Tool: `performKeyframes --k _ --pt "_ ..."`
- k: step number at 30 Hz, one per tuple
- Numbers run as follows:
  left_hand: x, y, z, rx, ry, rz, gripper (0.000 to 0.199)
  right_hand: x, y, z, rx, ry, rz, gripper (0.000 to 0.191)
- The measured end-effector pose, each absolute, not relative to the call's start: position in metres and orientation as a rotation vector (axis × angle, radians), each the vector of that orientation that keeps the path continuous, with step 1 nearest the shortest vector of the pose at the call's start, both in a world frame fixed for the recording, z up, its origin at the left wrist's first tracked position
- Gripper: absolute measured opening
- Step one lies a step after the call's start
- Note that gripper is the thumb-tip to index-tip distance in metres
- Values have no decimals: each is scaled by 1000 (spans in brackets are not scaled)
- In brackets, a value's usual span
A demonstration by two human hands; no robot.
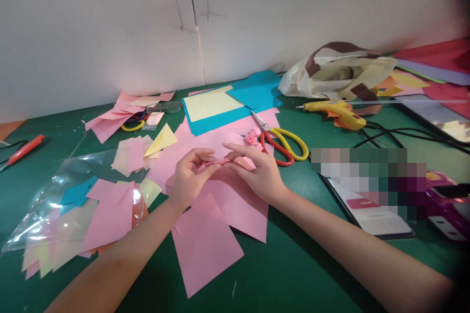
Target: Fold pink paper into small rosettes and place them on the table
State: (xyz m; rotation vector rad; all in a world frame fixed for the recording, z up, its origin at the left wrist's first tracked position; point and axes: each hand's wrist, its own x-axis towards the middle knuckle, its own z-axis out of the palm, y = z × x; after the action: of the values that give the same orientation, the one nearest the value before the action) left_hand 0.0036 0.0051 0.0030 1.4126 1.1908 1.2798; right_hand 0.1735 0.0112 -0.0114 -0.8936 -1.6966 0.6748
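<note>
Between the fingertips of both hands is a small folded piece of pink paper (215, 162). My left hand (191, 173) pinches its left end and my right hand (259, 168) pinches its right end; the fingers partly cover it. Beneath them lie several pink paper sheets (205, 249). A folded pink paper flower (253, 139) sits just beyond my right hand. Next to it rest scissors (281, 144) with one red and one yellow handle, their blades partly open.
A clear plastic bag (47, 195) with paper scraps lies left. Blue sheets (259, 90) and a cream sheet (213, 102) are at the back. To the right are a yellow glue gun (336, 110), a cloth bag (304, 78), a tablet (382, 227) and black cables (389, 129).
</note>
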Motion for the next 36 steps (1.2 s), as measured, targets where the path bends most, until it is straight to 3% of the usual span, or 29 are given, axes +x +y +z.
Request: performKeyframes --k 6,11,23,30,36 --pt "-2 11 -8 1279 1124 1274 54 175 10 -10 -726 -1820 317 16" --pt "-3 13 -10 1091 891 1169 38 175 13 -14 -670 -1855 136 16" --pt "0 14 -7 1097 1111 1284 28 174 14 -19 -768 -1917 378 20" --pt "0 13 -9 1164 1221 1262 25 173 14 -16 -916 -1827 639 3" --pt "1 12 -6 1278 1265 1240 21 173 15 -10 -1030 -1778 721 6"
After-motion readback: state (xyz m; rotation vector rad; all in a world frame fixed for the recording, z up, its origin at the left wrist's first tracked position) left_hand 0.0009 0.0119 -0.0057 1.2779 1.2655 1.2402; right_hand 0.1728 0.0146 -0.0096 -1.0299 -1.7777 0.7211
